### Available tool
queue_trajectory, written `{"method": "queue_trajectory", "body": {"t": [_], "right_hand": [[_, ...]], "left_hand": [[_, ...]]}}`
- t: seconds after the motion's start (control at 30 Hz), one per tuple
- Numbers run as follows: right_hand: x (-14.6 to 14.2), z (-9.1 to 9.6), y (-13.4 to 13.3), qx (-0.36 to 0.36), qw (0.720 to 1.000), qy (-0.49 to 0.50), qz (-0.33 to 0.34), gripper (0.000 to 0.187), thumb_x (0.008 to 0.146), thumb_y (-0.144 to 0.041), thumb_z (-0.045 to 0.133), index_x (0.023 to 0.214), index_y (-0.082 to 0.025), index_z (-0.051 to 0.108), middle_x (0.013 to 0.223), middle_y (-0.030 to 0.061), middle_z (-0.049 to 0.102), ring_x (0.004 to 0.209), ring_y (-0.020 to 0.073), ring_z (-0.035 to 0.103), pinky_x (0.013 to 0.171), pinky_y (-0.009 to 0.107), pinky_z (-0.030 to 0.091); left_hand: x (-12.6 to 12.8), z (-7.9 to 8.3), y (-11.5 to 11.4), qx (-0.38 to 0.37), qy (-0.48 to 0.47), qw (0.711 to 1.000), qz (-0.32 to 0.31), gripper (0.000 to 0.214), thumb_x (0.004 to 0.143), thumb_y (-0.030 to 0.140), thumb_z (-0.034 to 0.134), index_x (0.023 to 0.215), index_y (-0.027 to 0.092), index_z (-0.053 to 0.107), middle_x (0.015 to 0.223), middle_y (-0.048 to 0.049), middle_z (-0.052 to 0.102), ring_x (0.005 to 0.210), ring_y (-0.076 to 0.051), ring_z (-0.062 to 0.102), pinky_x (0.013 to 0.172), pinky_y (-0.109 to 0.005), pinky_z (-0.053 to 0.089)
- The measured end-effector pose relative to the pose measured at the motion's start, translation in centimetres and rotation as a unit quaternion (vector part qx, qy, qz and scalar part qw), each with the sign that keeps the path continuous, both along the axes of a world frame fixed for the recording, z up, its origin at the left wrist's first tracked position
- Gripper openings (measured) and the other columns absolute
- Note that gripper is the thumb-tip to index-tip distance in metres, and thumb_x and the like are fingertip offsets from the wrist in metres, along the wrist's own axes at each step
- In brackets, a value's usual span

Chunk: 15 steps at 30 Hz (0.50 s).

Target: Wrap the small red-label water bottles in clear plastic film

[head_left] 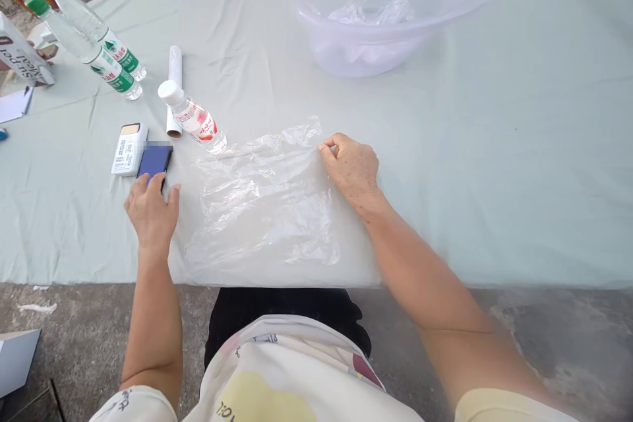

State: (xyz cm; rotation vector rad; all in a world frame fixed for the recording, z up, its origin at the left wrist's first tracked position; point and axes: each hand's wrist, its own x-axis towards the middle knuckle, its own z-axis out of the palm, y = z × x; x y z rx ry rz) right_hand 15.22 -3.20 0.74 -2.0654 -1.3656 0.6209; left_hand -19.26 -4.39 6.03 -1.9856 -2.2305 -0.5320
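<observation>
A clear plastic bag [267, 208] lies flat on the pale green tablecloth [494, 165] near the front edge. My right hand [350, 168] rests on the bag's right edge, fingers curled and pinching the plastic. My left hand [151, 211] lies left of the bag, fingers spread and reaching to a dark blue phone-like object [154, 159]. A white box [128, 148] lies beside that blue object.
A small bottle with a red label [194, 119] lies behind the bag beside a white roll [174, 89]. Two green-capped bottles [93, 46] lie at the far left. A large clear basin [395, 0] holding crumpled plastic stands at the back. The floor shows below the table edge.
</observation>
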Motion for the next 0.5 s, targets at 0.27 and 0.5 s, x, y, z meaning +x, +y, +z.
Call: {"method": "queue_trajectory", "body": {"t": [0.27,0.5], "right_hand": [[0.0,-0.5,-0.1,0.034,0.999,0.003,-0.004,0.019,0.087,-0.035,0.050,0.081,-0.022,0.063,0.059,-0.0004,0.057,0.057,0.0156,0.047,0.059,0.030,0.033],[1.8,-0.3,0.5,0.057,0.997,0.028,-0.039,0.019,0.088,-0.035,0.052,0.089,-0.022,0.065,0.067,-0.0003,0.061,0.066,0.0174,0.056,0.067,0.032,0.042]], "left_hand": [[6.7,1.5,-1.9,-0.177,-0.068,0.933,-0.306,0.030,0.095,0.036,0.052,0.120,0.026,0.066,0.130,-0.0060,0.066,0.121,-0.024,0.061,0.107,-0.041,0.046],[5.6,-2.9,-1.8,-0.275,-0.006,0.904,-0.328,0.077,0.083,0.056,0.069,0.149,0.027,0.042,0.167,-0.0118,0.021,0.156,-0.032,0.012,0.125,-0.057,0.008]]}}
